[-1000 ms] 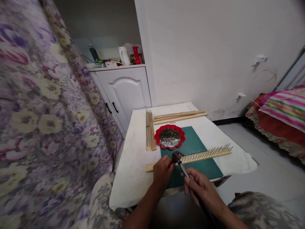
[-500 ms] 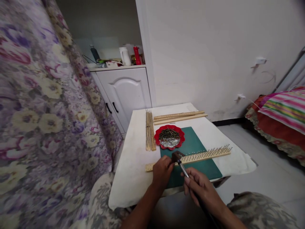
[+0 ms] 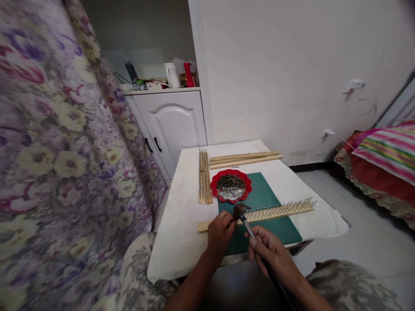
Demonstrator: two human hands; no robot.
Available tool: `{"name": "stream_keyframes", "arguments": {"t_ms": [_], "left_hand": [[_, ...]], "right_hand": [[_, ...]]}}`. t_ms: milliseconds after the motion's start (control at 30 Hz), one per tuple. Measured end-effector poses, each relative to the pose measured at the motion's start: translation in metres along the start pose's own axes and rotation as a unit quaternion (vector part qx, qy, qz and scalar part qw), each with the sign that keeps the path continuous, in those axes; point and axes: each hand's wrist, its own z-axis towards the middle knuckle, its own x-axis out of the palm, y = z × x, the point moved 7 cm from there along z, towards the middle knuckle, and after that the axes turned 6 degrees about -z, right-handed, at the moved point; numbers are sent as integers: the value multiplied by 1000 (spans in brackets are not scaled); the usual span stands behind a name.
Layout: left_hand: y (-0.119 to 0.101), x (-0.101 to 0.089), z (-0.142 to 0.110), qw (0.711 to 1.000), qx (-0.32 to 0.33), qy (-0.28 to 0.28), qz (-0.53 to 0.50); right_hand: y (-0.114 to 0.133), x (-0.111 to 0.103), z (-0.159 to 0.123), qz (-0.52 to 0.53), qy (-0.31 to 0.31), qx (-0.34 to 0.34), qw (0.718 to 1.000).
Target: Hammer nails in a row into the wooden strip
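Note:
My right hand [image 3: 272, 255] is wrapped round the handle of a claw hammer [image 3: 249, 228]. The hammer's dark head hovers at or touches the wooden strip [image 3: 279, 212], close by my left fingertips. Rows of slanting nails [image 3: 292, 206] stand along the strip's right part, while its left end shows small holes. My left hand [image 3: 221, 231] rests over the strip with its fingers pinched together. Whatever lies between those fingertips is hidden. Under the strip is a green mat [image 3: 264, 190]. A red scalloped dish [image 3: 214, 186] full of loose nails [image 3: 231, 186] sits just beyond.
Upright on the table's view, narrow wooden strips with nails [image 3: 205, 179] lie left of the dish. More wooden strips [image 3: 246, 159] lie along the far side of the white-covered table [image 3: 180, 216]. A floral curtain [image 3: 81, 172] hangs left; a cabinet [image 3: 175, 129] stands behind.
The hammer head has shifted very slightly, with a small movement of my right hand. My left hand and the strip keep their places.

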Motion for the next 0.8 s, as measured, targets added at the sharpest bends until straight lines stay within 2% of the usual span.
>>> {"name": "stream_keyframes", "arguments": {"t_ms": [367, 800], "left_hand": [[0, 0, 0, 1000, -9, 13, 8], [0, 0, 0, 1000, -5, -4, 19]], "right_hand": [[-6, 1, 1, -11, 4, 3, 1000], [-3, 4, 0, 9, 20, 0, 1000]]}}
